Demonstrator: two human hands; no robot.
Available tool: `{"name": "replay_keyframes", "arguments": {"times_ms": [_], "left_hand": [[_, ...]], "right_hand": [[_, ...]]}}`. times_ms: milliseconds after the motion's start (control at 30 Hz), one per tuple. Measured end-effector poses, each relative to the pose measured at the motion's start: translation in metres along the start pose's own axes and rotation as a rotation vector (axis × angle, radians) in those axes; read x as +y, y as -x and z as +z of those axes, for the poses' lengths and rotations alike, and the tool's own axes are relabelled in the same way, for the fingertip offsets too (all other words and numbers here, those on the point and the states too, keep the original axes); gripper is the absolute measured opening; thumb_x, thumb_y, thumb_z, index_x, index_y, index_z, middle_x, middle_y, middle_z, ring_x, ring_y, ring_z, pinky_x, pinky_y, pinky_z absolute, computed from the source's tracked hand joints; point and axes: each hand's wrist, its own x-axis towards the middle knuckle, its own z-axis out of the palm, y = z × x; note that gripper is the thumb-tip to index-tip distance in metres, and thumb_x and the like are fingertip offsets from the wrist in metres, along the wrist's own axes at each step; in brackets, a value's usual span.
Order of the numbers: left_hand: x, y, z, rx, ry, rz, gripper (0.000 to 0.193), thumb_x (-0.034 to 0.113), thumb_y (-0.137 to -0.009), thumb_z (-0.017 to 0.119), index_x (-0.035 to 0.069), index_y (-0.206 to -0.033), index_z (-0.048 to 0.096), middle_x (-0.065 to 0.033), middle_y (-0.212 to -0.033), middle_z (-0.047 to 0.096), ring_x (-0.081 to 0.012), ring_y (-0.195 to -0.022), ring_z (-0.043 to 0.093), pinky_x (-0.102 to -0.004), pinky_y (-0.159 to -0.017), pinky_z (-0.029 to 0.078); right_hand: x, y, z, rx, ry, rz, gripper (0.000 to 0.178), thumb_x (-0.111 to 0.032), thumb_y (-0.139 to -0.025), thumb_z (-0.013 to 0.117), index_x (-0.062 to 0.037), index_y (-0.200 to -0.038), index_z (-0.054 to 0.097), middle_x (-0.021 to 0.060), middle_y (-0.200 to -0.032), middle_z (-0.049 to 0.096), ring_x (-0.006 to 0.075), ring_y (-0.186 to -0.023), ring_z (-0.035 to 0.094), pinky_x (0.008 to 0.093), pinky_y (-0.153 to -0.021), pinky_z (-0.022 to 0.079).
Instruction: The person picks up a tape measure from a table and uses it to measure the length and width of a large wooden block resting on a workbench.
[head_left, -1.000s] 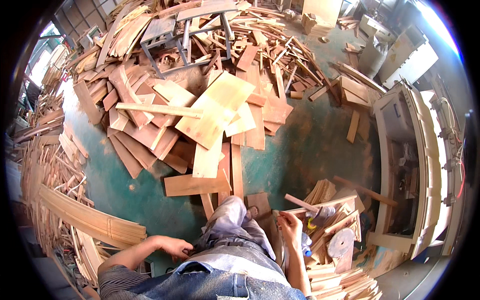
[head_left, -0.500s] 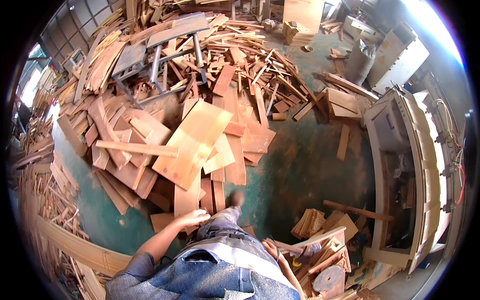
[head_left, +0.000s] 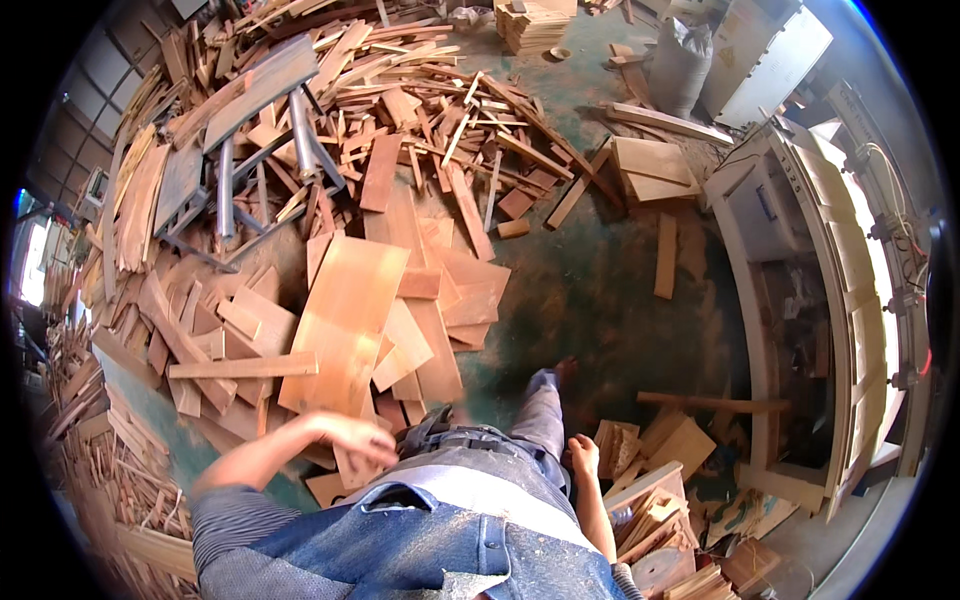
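Observation:
My left hand (head_left: 358, 438) is held out in front of my waist, above scattered boards, slightly blurred. Its fingers are loosely stretched, and nothing shows in them. My right hand (head_left: 583, 457) hangs by my right thigh with the fingers curled in; I see nothing held. Nearest beyond my left hand lies a wide, pale wooden board (head_left: 345, 320) on top of the heap. A narrow wooden strip (head_left: 245, 367) lies across its left edge. Close to my right hand stands a stack of short wood pieces (head_left: 618, 445).
A large heap of offcuts (head_left: 400, 125) spreads ahead, with a grey metal-legged frame (head_left: 240, 130) in it. A bin of scraps (head_left: 655, 515) stands at lower right. A pale cabinet-like machine (head_left: 790, 300) lines the right side. Green floor (head_left: 600, 320) lies between.
My right leg has stepped forward, and the view has shifted right. My left hand has swung across my front; my right hand has come forward beside my thigh.

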Motion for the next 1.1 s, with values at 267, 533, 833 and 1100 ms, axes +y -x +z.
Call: {"name": "replay_keyframes", "arguments": {"times_ms": [267,533,833,1100], "left_hand": [[0.118,-0.070,-0.021,-0.074,0.366,-0.087,0.061,0.028,-0.096,0.062,0.000,-0.145,0.041,-0.0129,-0.142,0.051,-0.0178,-0.126,0.046,-0.0332,-0.103,0.041],[0.270,-0.071,-0.138,-0.327,0.082,0.112,0.052,0.027,-0.098,0.060,-0.005,-0.137,0.049,-0.0097,-0.124,0.064,-0.0175,-0.115,0.057,-0.0298,-0.097,0.047],[0.307,-0.142,-0.208,-0.128,0.222,0.023,0.046,0.025,-0.095,0.062,-0.002,-0.132,0.056,-0.0103,-0.121,0.067,-0.0197,-0.112,0.060,-0.0334,-0.096,0.047],[0.306,-0.171,-0.344,-0.033,0.033,-0.107,0.041,0.023,-0.093,0.062,0.002,-0.128,0.061,-0.0110,-0.117,0.069,-0.0213,-0.108,0.063,-0.0374,-0.095,0.048]], "right_hand": [[-0.084,-0.138,-0.102,0.020,0.566,-0.092,0.034,-0.024,-0.078,0.067,-0.0054,-0.106,0.074,0.0170,-0.099,0.073,0.0297,-0.096,0.071,0.0368,-0.088,0.054],[-0.294,-0.338,-0.163,0.060,0.652,-0.351,0.027,-0.017,-0.080,0.068,-0.0024,-0.103,0.072,0.0111,-0.080,0.073,0.0191,-0.075,0.071,0.0320,-0.071,0.055],[-0.521,-0.448,-0.082,-0.116,0.512,-0.535,0.033,-0.014,-0.088,0.064,0.0011,-0.116,0.067,0.0093,-0.086,0.072,0.0155,-0.077,0.067,0.0297,-0.068,0.053],[-0.600,-0.538,-0.062,-0.029,0.719,-0.521,0.032,-0.019,-0.082,0.068,-0.0034,-0.110,0.071,0.0174,-0.091,0.073,0.0280,-0.087,0.072,0.0358,-0.079,0.055]]}}
